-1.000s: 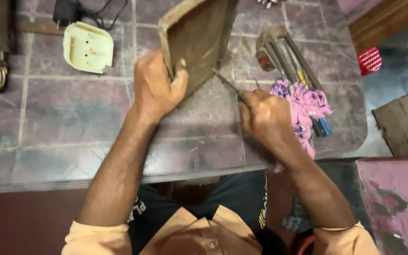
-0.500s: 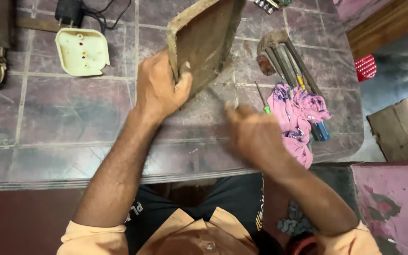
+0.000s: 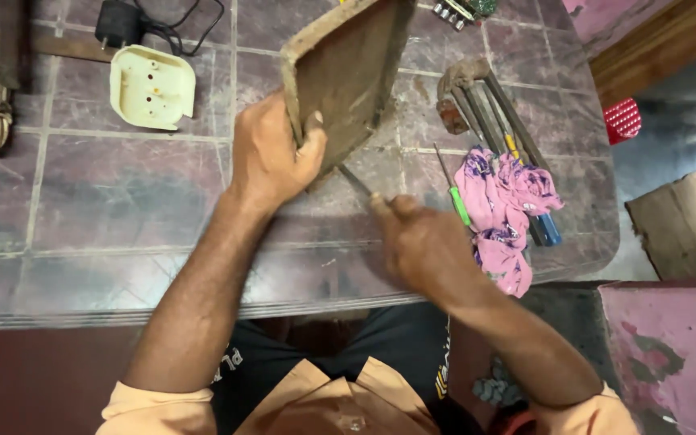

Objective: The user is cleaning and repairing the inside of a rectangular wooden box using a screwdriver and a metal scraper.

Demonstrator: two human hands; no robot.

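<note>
The left hand grips the flat brown panel, tilted on edge at the table's 12 o'clock; it appears rigid and moderately heavy; hold by the rim; the right hand is closed on a slim tool at the panel's 6 o'clock edge.

One wooden board, one cream cover, one pink cloth.
</note>
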